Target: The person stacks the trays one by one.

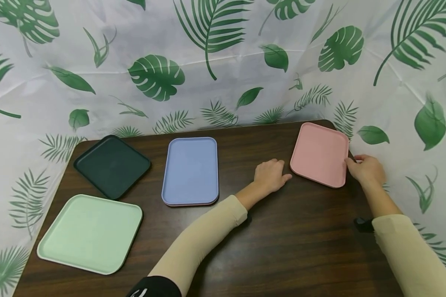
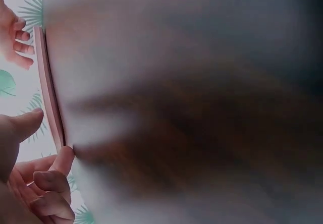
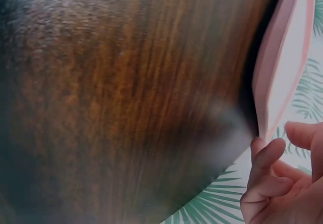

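A pink rectangular tray (image 1: 321, 154) lies at the far right corner of the table, slightly turned. My right hand (image 1: 368, 170) is at its right edge; in the right wrist view the forefinger (image 3: 258, 146) is right at the tray's corner, with the thumb (image 3: 300, 133) raised apart from the rim. My left hand (image 1: 270, 176) is low over the table, just left of the pink tray, its fingers loosely bent and nothing in them. In the left wrist view a fingertip (image 2: 68, 153) is close to the tray's near end, with the thumb spread away.
A blue tray (image 1: 190, 171) lies in the middle back, with a thin reddish edge showing under its front. To the left are a dark green tray (image 1: 112, 167) and a light green tray (image 1: 91, 234). A leaf-print cloth (image 1: 223, 70) hangs behind the brown table (image 1: 282, 247).
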A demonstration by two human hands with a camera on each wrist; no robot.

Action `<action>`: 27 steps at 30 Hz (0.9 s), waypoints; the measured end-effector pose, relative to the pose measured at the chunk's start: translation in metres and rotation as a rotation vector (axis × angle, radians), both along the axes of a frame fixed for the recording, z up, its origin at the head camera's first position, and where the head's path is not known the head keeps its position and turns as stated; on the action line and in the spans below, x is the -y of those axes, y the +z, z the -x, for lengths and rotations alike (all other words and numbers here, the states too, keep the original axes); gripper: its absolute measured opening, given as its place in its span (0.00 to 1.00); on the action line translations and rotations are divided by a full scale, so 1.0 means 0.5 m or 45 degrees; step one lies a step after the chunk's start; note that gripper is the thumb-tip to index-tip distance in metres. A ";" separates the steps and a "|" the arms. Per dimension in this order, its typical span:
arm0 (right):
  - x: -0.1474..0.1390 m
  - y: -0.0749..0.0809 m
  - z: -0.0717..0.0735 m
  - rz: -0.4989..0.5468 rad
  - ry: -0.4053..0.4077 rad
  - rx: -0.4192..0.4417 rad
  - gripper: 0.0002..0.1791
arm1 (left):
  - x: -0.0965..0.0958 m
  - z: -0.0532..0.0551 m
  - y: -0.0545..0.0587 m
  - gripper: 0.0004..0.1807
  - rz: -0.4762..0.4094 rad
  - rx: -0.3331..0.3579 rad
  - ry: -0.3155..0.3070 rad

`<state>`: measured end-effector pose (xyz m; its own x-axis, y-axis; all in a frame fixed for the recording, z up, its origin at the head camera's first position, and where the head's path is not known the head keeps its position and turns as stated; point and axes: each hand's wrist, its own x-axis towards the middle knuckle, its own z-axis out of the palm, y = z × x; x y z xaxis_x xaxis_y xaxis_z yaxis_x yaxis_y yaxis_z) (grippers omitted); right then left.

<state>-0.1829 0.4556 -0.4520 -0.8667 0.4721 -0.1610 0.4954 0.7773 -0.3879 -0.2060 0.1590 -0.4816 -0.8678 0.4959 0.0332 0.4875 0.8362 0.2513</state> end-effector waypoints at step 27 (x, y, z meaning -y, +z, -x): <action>-0.008 -0.025 -0.002 0.073 0.183 0.035 0.34 | -0.050 0.023 -0.009 0.23 -0.044 0.061 0.043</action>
